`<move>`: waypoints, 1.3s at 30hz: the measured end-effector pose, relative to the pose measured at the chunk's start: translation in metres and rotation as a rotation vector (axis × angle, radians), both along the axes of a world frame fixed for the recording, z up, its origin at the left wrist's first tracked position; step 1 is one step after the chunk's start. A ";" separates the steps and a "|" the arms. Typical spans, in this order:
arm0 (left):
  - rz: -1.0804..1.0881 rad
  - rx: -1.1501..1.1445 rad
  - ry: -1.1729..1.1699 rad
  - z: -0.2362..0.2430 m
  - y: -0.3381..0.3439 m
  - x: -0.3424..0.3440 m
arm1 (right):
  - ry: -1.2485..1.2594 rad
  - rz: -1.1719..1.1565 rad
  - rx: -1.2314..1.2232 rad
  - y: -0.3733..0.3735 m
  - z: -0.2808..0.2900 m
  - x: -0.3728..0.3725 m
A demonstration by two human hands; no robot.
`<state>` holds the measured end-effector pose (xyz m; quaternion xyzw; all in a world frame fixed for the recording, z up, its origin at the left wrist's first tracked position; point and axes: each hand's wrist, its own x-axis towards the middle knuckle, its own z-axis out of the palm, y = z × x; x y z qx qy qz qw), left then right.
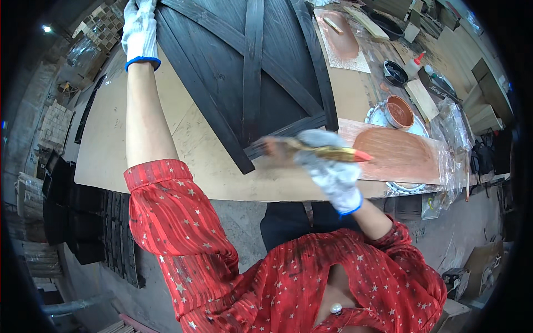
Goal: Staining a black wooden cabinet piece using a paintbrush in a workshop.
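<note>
Head view: a gloved hand holds a brush at the near end of a black panel.

The panel (252,72) lies mid-bench (205,180), its lowest corner close to the near edge. The left hand (140,36), gloved, is at the panel's left side; its fingers run to the top of the view, so I cannot tell whether they grip. The right hand (331,166), gloved and blurred, is closed around the brush (336,154), red handle tip toward the bench's right edge, blurred bristles at the panel's near slat; contact cannot be told. Toward the bench's near right corner lies a brown-smeared board (397,154); beyond it sits a bowl (399,112) of reddish-brown liquid, then a black bowl (395,74) just beside a red-tipped bottle (414,65).
</note>
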<state>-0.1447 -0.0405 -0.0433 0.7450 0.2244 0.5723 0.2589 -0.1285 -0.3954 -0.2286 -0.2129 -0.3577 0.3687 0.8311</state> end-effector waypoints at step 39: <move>-0.039 0.001 0.013 -0.005 0.004 -0.002 | -1.141 -0.866 -0.207 -0.012 0.065 0.015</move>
